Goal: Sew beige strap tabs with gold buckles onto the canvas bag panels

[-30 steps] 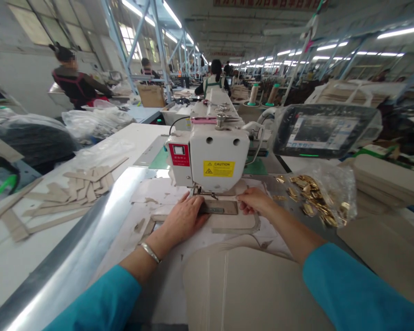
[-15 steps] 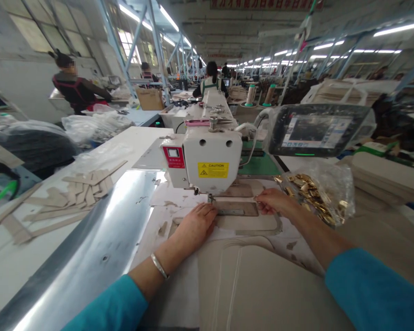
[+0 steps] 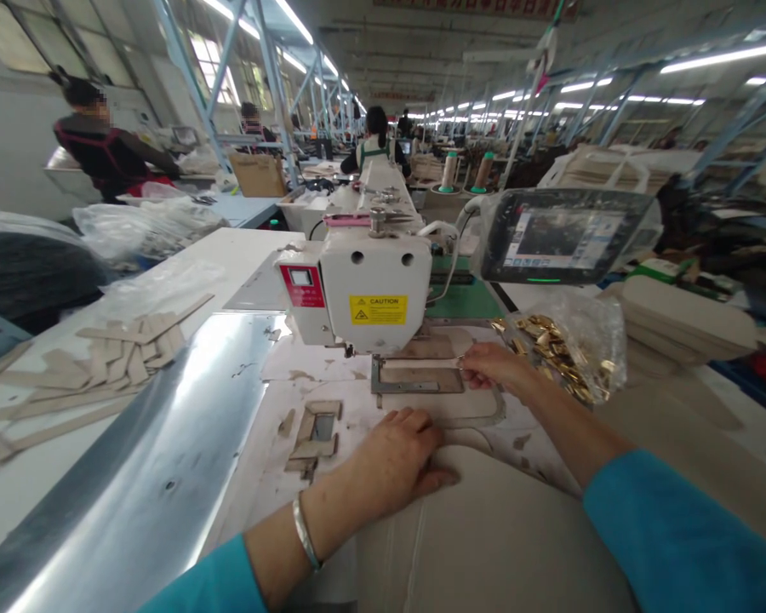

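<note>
Your left hand (image 3: 399, 455) is loosely curved, thumb set apart, at the big beige panel (image 3: 504, 519) in front of you. Your right hand (image 3: 488, 368) has its fingers bent close together by the right end of a brown strip (image 3: 425, 375); I can't tell if they pinch anything. That strip lies by an L-shaped metal bracket (image 3: 399, 386), just in front of the sewing machine (image 3: 380, 268). Shiny gold metal pieces (image 3: 552, 345) sit to the right, and flat beige strips (image 3: 111, 353) lie piled on the left worktop (image 3: 230, 260).
</note>
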The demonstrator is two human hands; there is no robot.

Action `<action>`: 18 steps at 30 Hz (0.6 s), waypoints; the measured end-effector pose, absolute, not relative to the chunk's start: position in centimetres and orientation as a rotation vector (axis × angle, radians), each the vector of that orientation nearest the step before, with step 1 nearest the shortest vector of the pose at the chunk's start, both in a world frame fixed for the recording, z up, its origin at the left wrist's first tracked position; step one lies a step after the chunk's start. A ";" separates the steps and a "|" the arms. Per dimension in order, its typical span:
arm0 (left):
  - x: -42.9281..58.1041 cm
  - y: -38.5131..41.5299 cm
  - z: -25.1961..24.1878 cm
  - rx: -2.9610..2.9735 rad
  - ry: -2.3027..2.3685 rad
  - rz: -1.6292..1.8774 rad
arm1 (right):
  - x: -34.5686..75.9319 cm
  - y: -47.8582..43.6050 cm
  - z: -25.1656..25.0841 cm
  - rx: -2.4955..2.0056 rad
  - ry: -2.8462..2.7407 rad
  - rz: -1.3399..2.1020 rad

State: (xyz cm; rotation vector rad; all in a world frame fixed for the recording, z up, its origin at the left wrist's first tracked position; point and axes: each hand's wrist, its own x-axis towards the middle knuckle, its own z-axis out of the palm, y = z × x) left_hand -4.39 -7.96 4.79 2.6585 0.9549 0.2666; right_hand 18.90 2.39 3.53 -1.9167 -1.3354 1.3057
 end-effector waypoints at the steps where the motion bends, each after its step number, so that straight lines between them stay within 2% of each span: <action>1: -4.1 -8.2 4.8 2.666 0.933 0.264 | 18.9 2.2 3.5 -1.922 -1.339 1.305; 6: -3.2 -8.8 4.9 2.757 0.876 0.333 | 19.1 1.2 3.1 -1.906 -1.413 1.193; 13: -2.1 -10.1 5.3 2.910 0.671 0.326 | 21.0 1.8 1.7 -1.759 -1.913 0.462; 18: -1.9 -10.0 5.0 2.808 0.804 0.216 | 21.1 2.1 1.6 -1.876 -1.851 0.472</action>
